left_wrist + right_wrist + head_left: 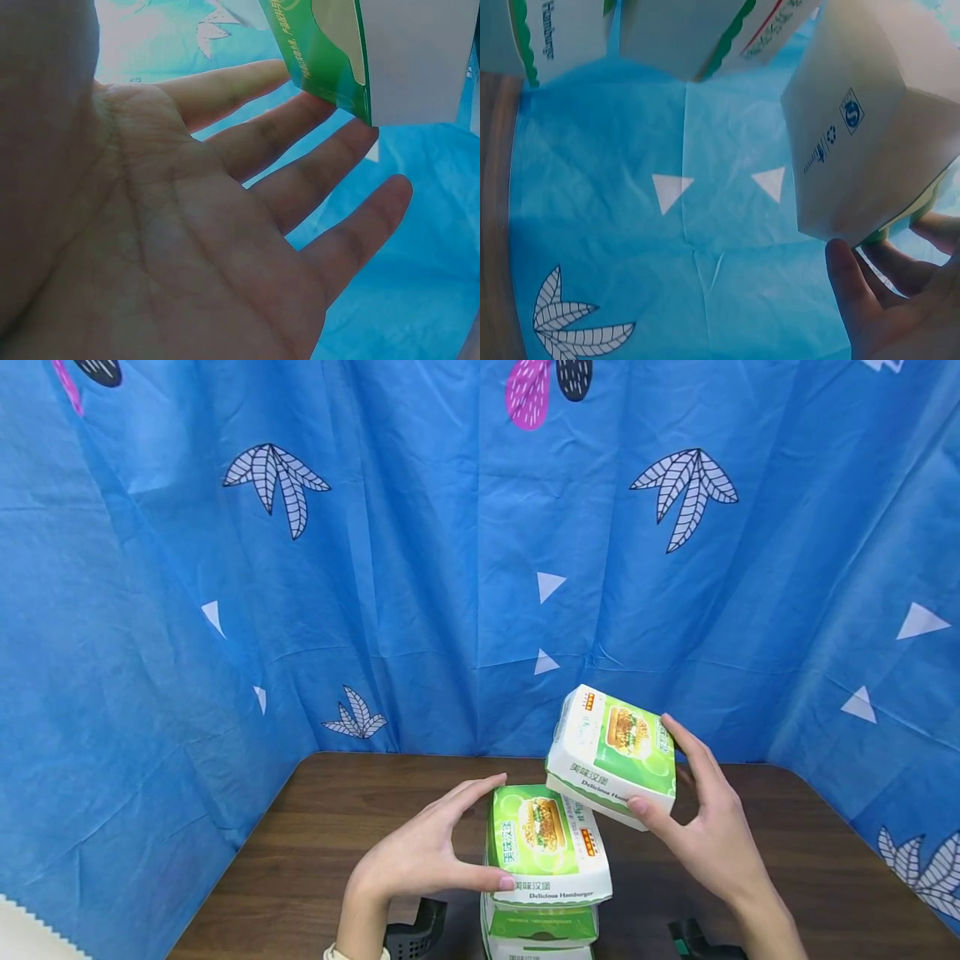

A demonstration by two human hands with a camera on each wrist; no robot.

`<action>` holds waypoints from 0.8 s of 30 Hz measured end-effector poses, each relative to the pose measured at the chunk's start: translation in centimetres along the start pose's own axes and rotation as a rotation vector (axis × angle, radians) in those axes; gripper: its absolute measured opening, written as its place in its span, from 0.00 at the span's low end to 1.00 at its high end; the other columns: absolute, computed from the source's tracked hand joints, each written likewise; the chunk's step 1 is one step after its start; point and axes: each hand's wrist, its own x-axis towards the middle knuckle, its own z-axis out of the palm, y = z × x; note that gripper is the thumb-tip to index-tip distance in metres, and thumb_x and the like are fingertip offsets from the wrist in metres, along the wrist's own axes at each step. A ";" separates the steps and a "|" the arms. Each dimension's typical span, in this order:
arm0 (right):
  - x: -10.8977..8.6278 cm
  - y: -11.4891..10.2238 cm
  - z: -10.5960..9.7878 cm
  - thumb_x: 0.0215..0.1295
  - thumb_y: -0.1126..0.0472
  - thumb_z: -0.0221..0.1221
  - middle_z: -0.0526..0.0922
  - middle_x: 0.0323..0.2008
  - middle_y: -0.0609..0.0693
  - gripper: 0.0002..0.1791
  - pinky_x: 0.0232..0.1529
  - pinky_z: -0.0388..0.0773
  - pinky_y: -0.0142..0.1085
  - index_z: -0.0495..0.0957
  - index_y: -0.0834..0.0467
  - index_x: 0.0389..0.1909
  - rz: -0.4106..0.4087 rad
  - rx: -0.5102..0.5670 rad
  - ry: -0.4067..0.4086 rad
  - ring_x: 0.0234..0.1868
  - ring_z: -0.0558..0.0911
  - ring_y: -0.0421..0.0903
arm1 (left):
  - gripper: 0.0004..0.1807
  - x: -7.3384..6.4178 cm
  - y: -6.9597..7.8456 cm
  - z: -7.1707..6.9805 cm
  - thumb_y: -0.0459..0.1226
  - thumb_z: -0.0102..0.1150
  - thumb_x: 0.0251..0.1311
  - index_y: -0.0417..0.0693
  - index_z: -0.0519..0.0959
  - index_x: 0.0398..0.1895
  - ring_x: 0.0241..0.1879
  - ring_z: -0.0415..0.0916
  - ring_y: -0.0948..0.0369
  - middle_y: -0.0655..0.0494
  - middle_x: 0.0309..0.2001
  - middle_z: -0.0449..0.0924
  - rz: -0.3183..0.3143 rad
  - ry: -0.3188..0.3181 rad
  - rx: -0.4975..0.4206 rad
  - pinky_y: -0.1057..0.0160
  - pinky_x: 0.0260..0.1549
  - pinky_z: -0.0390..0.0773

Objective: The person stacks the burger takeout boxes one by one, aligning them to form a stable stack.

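Observation:
A stack of white and green hamburger boxes stands at the lower middle of the head view, its lower boxes (545, 927) partly cut off by the frame. My left hand (416, 853) spans the top hamburger box (542, 835), thumb at the near edge and fingers at the far side. In the left wrist view, the fingertips meet the lower edge of a box (420, 60). My right hand (712, 827) holds another hamburger box (637, 747), tilted in the air right of the stack. Its plain underside (855, 127) shows in the right wrist view.
A dark brown wooden table (360, 802) lies under the stack. Behind and at both sides hangs a blue curtain (420, 568) with leaf and triangle prints. Black straps or devices (416, 931) sit near both wrists.

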 end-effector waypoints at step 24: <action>-1.0 -2.8 1.9 0.45 0.55 0.74 0.58 0.72 0.40 0.56 0.55 0.67 0.59 0.52 0.39 0.74 -0.074 0.018 -0.256 0.70 0.59 0.38 | 0.54 0.2 0.0 0.1 0.64 0.73 0.36 0.77 0.55 0.69 0.67 0.60 0.63 0.75 0.68 0.59 -0.028 -0.013 -0.078 0.43 0.62 0.64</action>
